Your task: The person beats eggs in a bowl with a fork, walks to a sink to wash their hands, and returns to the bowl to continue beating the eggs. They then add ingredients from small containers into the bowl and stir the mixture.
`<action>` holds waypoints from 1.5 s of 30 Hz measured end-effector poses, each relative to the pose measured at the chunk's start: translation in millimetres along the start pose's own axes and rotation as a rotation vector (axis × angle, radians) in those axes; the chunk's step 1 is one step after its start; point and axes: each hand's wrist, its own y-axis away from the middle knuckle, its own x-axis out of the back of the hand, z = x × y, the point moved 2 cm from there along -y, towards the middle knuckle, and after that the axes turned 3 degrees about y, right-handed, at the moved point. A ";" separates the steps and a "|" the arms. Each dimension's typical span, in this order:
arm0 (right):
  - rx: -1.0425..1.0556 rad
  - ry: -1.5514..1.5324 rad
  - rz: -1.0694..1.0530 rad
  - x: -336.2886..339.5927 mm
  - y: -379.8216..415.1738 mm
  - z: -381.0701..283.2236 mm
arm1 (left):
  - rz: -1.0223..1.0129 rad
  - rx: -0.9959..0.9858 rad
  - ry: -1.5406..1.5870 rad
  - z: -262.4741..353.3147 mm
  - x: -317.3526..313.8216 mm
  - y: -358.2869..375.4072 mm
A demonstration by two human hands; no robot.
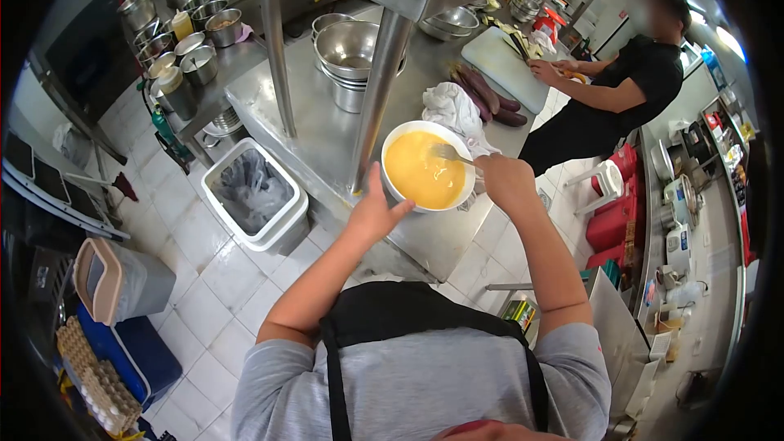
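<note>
A white bowl (387, 188) of yellow liquid stands near the corner of the steel table (306, 147). My right hand (508, 178) is closed round the handle of a fork (446, 152), whose head dips into the liquid. Against the bowl's left side rests my left hand (378, 211), thumb and fingers spread apart along the rim. Just behind the bowl lies a crumpled white cloth (454, 106), with purple eggplants (482, 90) beside it.
Nested steel bowls (347, 47) stand behind a table post (384, 90). At a white cutting board (508, 69), a co-worker (629, 90) in black holds a knife. A lined bin (214, 175) is on the floor at left. Red containers (608, 229) stand at right.
</note>
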 end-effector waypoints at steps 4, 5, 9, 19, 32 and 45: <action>-0.016 -0.085 0.159 3.0 15.6 -0.3 | -0.166 -0.020 -0.290 75.1 37.0 12.5; -0.033 -0.102 0.161 5.6 17.4 -2.4 | -0.216 -0.005 -0.355 85.3 36.8 7.5; -0.065 -0.207 0.208 10.3 21.9 -4.0 | -0.376 0.107 -0.564 110.0 26.5 -19.7; -0.149 -0.328 0.132 -0.4 25.5 13.3 | -0.578 0.005 0.314 85.3 56.8 -26.1; -0.018 -0.031 -0.053 -57.5 -7.6 -9.4 | -1.400 -1.010 0.711 190.4 175.7 101.1; -0.132 -0.120 -0.219 -67.6 -30.7 -15.5 | -0.675 -0.050 0.626 70.1 127.4 27.2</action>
